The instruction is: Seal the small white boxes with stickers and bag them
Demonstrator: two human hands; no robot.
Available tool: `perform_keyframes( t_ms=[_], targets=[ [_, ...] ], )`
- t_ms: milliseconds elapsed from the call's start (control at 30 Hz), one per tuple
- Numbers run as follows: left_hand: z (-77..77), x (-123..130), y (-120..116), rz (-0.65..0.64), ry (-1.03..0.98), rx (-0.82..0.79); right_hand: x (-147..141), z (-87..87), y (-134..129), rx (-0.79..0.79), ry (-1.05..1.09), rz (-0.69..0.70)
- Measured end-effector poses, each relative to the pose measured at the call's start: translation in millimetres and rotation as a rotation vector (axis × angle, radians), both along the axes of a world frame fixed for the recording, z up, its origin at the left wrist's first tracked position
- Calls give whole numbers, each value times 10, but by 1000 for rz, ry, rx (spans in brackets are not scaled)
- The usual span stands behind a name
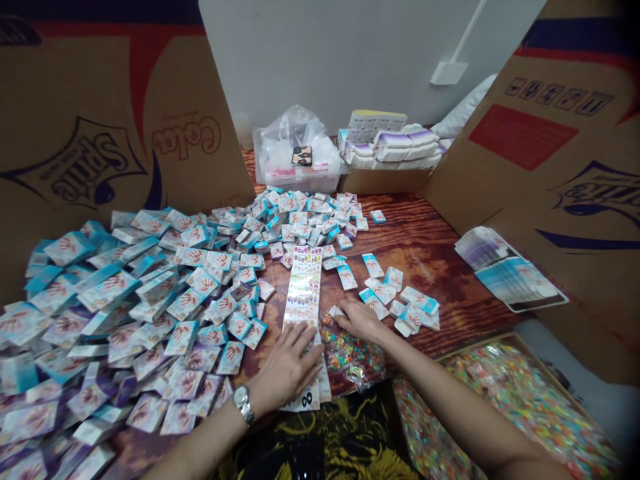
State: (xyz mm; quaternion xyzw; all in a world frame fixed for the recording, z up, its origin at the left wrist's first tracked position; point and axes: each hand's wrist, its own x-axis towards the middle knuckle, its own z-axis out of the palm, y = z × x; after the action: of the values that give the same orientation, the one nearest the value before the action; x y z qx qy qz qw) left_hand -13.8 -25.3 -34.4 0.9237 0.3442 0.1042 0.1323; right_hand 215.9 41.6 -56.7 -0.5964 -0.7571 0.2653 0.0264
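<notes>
My left hand (287, 367), with a silver watch at the wrist, lies flat with fingers spread on a long white sticker strip (304, 287) printed with rows of small colourful pictures. More printed paper (306, 399) shows under its heel. To its right my right hand (363, 320) has bent fingers closed at the upper edge of a clear plastic bag (353, 353) of small bright-coloured pieces; its fingertips are partly hidden. Just beyond this hand lie several small flat boxes (383, 290), white and blue with a red hand print.
A large heap of similar small boxes (200, 287) covers the left side. Tall cartons stand left (185, 87) and right (525, 73). Behind are a plastic tub (300, 179) and a box of packs (385, 180). Flat cards (515, 273) lie right; an open carton holds candy-coloured bags (515, 400).
</notes>
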Motion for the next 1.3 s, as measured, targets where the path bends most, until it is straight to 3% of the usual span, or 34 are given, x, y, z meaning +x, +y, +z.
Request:
perform_keyframes(
  t_ms=[167,267,367,500,633,800,967,1067,1200,1300],
  targets=[
    [42,284,119,76,-135,-22,182,153,-20,14,131,31],
    [66,460,276,177,-278,-78,302,213,-54,-8,441,-10],
    [104,624,537,200,-238,-104,397,226,-98,-46,665,-120],
    [75,917,991,101,-91,-81,515,229,-161,-47,573,-141],
    [-94,1274,1292,98,-31,-108,601,293,-240,34,470,-105],
    [-196,1467,1285,142,-78,-208,687,432,-314,134,438,-71],
    [54,1171,1076,171,-301,-344,780,623,-300,264,455,-138],
    [230,853,890,258,-554,-570,722,776,-274,329,456,-128],
    [321,478,610,504,-1318,-1385,444,924,-220,454,451,-28],
    [323,304,438,598,-1532,-1568,193,957,-175,579,411,152]
  ],
)
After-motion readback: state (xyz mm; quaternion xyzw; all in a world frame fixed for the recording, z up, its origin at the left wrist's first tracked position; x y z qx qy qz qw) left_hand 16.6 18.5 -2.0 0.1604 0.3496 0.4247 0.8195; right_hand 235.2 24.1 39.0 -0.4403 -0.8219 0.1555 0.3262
